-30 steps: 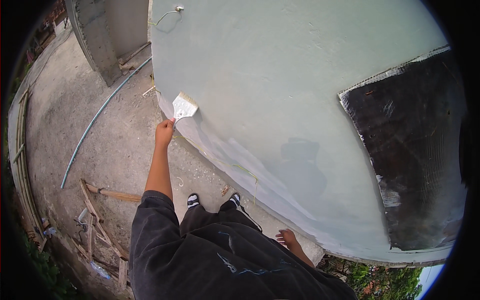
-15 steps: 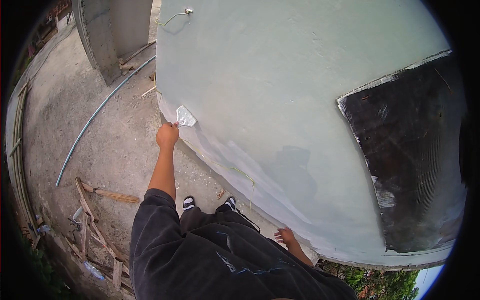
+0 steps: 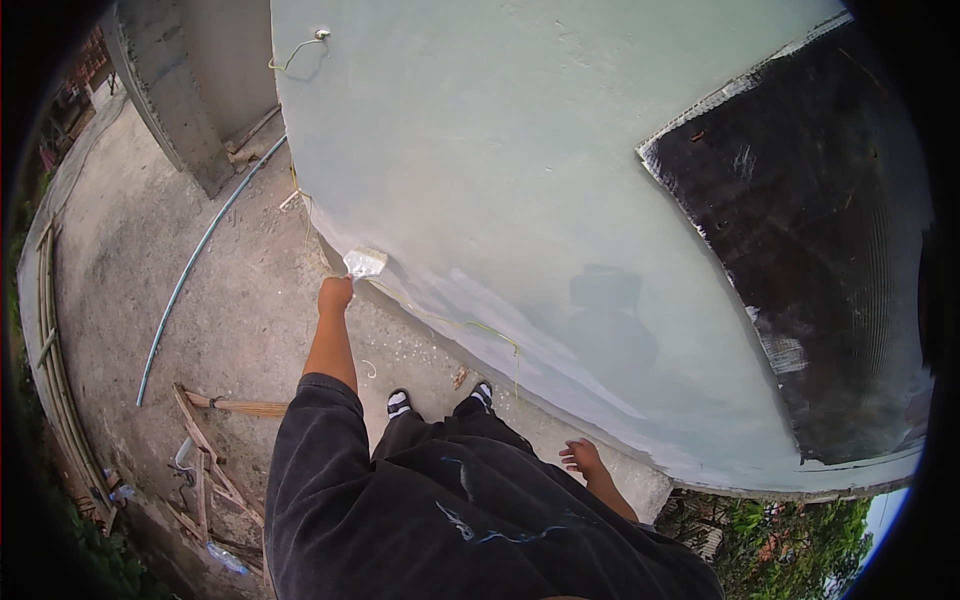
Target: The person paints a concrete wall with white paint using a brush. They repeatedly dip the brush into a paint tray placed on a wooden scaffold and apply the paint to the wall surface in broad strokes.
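Note:
My left hand (image 3: 337,293) is closed round the handle of a wide flat paintbrush (image 3: 366,262) coated in white. The brush lies against the pale grey-green wall (image 3: 480,180), low down near its bottom edge. White streaks run along the wall's lower strip, to the right of the brush. A thin yellow-green wire (image 3: 480,326) comes out of that strip and dangles. My right hand (image 3: 582,457) hangs by my side close to the wall's foot, its fingers loosely apart with nothing in them.
A dark panel (image 3: 790,220) with white-smeared edges is set in the wall at right. Another wire (image 3: 300,52) sticks out higher up. On the concrete floor lie a blue pipe (image 3: 200,255), a broken wooden frame (image 3: 215,460) and bamboo poles (image 3: 55,370). A concrete pillar (image 3: 170,95) stands far left.
My left hand has drawn the brush a little down along the wall's lower edge, and the brush has tilted. The whole view has shifted slightly. My right hand still hangs free.

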Demonstrator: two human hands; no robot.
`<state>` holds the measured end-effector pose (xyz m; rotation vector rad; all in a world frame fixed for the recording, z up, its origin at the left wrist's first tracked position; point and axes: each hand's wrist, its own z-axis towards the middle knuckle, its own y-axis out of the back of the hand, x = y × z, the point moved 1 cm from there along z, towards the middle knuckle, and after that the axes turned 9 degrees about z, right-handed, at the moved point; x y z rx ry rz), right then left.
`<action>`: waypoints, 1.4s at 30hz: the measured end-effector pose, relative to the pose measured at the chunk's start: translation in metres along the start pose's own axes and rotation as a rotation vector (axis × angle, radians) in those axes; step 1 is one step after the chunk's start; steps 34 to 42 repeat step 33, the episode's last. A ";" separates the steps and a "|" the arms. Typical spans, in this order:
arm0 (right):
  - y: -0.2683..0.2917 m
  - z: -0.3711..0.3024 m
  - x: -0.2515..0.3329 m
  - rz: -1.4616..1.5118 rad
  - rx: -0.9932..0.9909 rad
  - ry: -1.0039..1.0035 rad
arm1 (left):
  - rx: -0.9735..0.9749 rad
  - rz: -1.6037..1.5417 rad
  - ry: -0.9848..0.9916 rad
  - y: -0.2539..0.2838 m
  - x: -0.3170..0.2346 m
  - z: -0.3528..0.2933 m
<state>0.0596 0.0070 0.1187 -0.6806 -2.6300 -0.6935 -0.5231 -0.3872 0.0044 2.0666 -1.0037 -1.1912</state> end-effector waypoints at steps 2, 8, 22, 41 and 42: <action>-0.001 0.000 -0.021 0.033 -0.012 -0.018 | -0.099 0.059 -0.028 -0.003 -0.012 -0.019; 0.011 -0.007 -0.084 0.163 -0.021 -0.108 | -0.441 -0.180 -0.316 0.066 -0.059 -0.084; 0.041 -0.003 -0.237 0.616 -0.152 -0.108 | 0.353 -0.452 0.108 -0.093 -0.060 -0.246; 0.051 -0.063 -0.459 1.269 -0.291 -0.393 | 0.941 -0.016 0.233 -0.275 -0.146 -0.393; 0.051 -0.063 -0.459 1.269 -0.291 -0.393 | 0.941 -0.016 0.233 -0.275 -0.146 -0.393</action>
